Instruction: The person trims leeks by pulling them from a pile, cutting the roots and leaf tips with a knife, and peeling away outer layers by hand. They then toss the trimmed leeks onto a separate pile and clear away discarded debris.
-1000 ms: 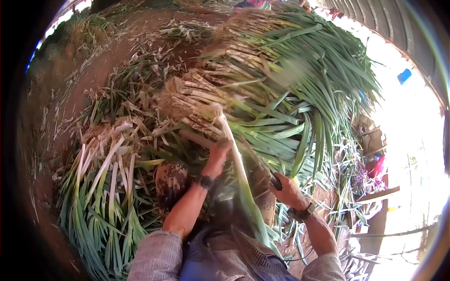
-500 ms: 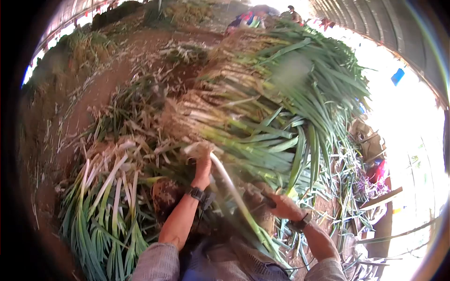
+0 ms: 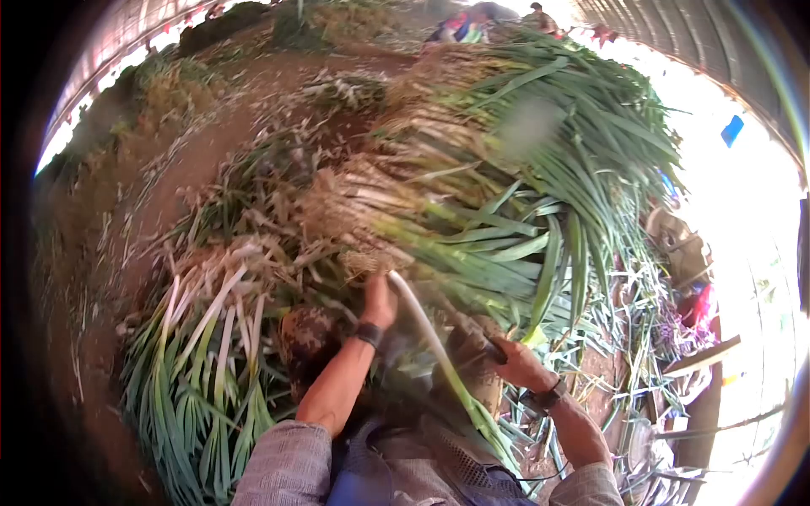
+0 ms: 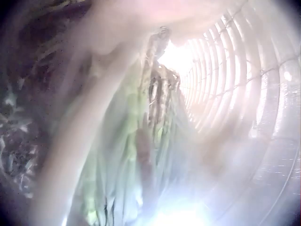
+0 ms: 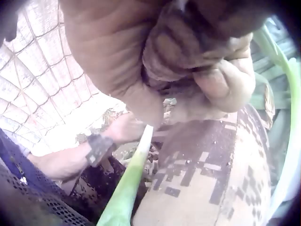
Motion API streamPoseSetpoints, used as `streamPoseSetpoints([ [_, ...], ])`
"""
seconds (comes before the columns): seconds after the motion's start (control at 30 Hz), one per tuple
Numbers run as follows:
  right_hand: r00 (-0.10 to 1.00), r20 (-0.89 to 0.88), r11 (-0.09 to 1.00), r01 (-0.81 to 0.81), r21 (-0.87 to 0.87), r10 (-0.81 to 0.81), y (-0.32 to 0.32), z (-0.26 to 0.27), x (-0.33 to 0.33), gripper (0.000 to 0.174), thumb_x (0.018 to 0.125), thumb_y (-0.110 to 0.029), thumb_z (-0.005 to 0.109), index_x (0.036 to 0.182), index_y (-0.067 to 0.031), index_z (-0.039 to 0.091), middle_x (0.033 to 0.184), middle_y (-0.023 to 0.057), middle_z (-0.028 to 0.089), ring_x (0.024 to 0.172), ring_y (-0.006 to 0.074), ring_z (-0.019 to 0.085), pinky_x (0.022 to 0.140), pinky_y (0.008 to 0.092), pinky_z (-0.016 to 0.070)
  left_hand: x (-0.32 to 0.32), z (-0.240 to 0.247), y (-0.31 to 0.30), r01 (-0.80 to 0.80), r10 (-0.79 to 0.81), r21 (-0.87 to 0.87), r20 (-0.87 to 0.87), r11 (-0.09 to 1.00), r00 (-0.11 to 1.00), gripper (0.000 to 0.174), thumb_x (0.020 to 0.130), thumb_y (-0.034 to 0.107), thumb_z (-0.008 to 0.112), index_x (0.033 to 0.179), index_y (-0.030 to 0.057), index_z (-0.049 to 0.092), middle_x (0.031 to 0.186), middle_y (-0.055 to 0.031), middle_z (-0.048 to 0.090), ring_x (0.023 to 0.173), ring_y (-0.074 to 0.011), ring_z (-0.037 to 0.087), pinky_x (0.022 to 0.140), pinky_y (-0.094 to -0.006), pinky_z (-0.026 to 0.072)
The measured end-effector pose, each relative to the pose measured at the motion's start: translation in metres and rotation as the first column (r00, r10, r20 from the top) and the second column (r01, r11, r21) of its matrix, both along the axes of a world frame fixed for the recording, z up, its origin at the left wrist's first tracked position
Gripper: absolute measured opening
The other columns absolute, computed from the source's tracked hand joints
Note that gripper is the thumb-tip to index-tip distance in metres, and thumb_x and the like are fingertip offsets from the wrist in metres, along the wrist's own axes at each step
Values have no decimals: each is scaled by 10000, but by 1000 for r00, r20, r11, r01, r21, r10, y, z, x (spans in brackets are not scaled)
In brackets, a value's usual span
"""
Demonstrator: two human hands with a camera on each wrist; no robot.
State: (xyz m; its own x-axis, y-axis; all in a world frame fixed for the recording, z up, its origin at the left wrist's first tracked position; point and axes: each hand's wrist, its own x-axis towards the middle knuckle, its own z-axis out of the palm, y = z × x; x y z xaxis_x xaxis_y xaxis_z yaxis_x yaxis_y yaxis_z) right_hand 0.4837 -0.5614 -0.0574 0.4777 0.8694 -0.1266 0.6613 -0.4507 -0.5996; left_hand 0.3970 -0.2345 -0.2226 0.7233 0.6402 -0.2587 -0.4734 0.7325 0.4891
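My left hand [image 3: 379,299] grips a long leek [image 3: 430,337] close to its root end, where a tuft of roots shows above the fingers. White shaft and green leaves slope from there down to the right across my lap. The left wrist view is blurred, with the pale leek shaft [image 4: 84,136] running down from the hand. To the right, my right hand [image 3: 521,367] holds a dark-handled tool [image 3: 488,347] with a long thin brownish front part pointing up and left. The right wrist view shows the fingers curled round it, above a camouflage-patterned knee; its kind cannot be made out.
A large heap of leeks [image 3: 540,177] lies ahead, roots to the left. Several cleaner leeks [image 3: 198,354] lie in a pile at the left. Peeled scraps [image 3: 253,202] litter the earth floor. Leaf trimmings, a board [image 3: 702,355] and a thin pole are at the right.
My left hand has moved from partway along the leek's shaft to its root end, and that end has come down and toward me. The right hand still holds the tool, nearly in place.
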Motion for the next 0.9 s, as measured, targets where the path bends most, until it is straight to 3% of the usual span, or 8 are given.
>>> streamPoseSetpoints([
  [0.03,1000,-21,1000,-10,-23,10,1,0,2,384,788,-223,720,1123,-59,626,841,175,660,736,316,638,676,403,504,-9,-6,-29,64,-18,340,-137,938,990,331,962,382,553,1023,57,573,879,-62,627,767,-247,627,770,-426,535],
  [0.27,998,-8,998,-65,0,65,6,4,16,342,787,-192,717,1088,-56,629,819,189,644,737,353,632,662,423,495,-39,38,-157,241,-251,-83,-138,967,958,219,964,305,603,1002,93,568,841,-31,592,712,-190,604,597,-380,542],
  [0.33,989,100,993,-102,-53,107,10,6,29,284,800,-213,704,1026,-59,628,776,195,641,715,380,635,631,447,489,-46,27,-141,55,113,417,-368,907,923,256,978,363,572,993,107,565,743,1,557,605,-151,559,490,-344,489],
  [0.4,975,194,990,-90,-106,109,16,7,42,281,821,-272,674,997,-62,612,764,212,646,731,412,631,649,489,487,-66,99,-97,-87,100,84,-168,993,981,329,975,453,544,917,130,540,663,28,487,497,-92,478,414,-282,427],
  [0.67,942,276,945,-101,-311,192,54,18,75,329,822,-342,636,1004,-69,613,900,216,657,888,430,616,782,521,472,-235,331,120,-657,654,546,240,520,717,285,956,388,598,986,106,569,681,34,558,500,-56,474,443,-216,422],
  [0.8,917,299,940,-172,-294,262,80,20,82,326,785,-288,655,1009,-54,620,885,213,664,886,433,615,780,515,474,-357,446,187,-539,870,825,132,169,475,312,964,356,590,1016,49,601,742,-3,568,524,-54,478,418,-202,374],
  [0.83,907,317,943,-195,-270,278,87,17,86,325,786,-279,671,1007,-47,621,870,219,664,859,436,618,756,510,481,-368,472,167,-244,991,965,-69,95,114,424,960,430,573,1121,39,612,754,-30,599,551,-73,510,462,-202,401],
  [0.9,878,358,938,-234,-257,317,107,16,89,315,789,-273,669,995,-39,622,857,220,662,852,433,621,749,501,480,-445,487,215,200,986,966,151,-162,66,541,961,505,531,1237,43,593,859,-104,639,624,-126,560,533,-256,460],
])
